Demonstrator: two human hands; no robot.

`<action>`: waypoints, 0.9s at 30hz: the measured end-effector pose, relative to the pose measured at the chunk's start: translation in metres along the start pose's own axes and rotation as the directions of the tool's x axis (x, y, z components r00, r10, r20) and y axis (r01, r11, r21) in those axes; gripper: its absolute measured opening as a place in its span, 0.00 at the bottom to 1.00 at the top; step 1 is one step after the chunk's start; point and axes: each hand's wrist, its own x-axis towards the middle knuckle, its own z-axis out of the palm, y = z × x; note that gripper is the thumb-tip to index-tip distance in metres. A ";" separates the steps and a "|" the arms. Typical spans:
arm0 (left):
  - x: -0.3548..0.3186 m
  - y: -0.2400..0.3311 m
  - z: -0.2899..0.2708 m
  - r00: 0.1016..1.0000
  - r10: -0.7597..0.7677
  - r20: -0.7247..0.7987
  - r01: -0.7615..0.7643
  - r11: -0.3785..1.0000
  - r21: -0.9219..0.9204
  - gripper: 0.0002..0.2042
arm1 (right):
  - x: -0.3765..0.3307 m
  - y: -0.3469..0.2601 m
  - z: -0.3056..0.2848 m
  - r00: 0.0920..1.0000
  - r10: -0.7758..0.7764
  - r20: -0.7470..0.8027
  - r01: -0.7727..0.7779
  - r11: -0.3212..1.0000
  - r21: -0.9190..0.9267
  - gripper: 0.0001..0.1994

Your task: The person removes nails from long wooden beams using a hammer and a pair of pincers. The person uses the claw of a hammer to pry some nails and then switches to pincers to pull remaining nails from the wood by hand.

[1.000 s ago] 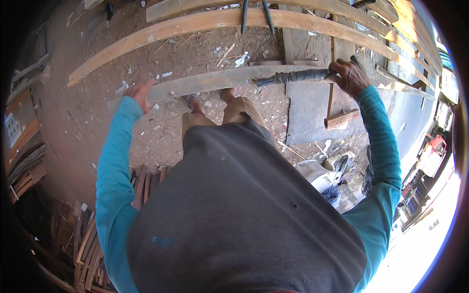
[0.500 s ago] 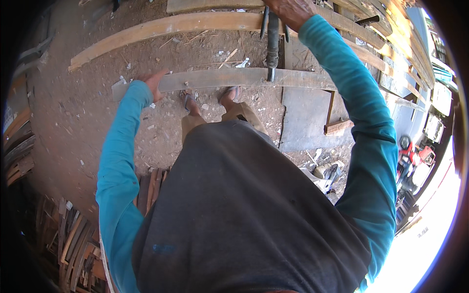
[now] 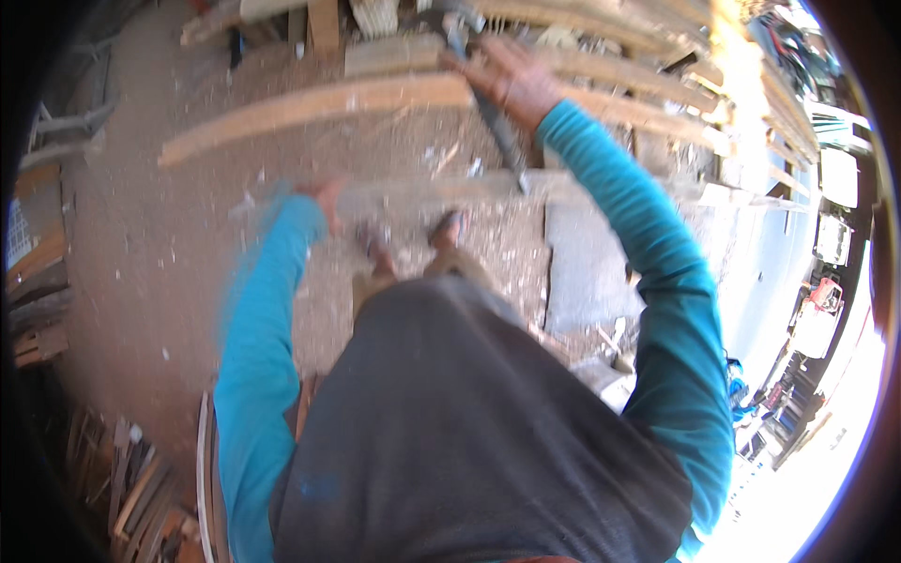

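A long wooden plank (image 3: 404, 194) lies crosswise in front of my sandalled feet. My left hand (image 3: 326, 200) is closed on the plank near its left end, though motion smears the fingers. A long dark metal tool (image 3: 502, 141), with a crosswise head at its top, stands tilted with its lower tip at the plank. My right hand (image 3: 514, 80) is at the tool's upper shaft, fingers stretched and spread. The shaft passes beside the thumb. Blur hides how firmly the hand touches it.
A curved wooden beam (image 3: 319, 101) lies beyond the plank, with stacked timber (image 3: 610, 66) behind it. A grey sheet (image 3: 591, 267) covers ground on the right. Scrap wood (image 3: 141, 488) is piled at lower left. Chips litter the dirt floor (image 3: 169, 253).
My view has shifted, so the plank and beam sit lower. The tool's top has tipped to the left, and my right hand's fingers have spread apart. My left hand stays at the plank.
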 end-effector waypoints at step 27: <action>0.019 -0.006 0.012 0.975 0.211 0.070 -0.191 0.956 -0.223 0.33 | -0.028 -0.253 -0.046 0.901 0.422 0.100 -0.389 0.684 0.617 0.19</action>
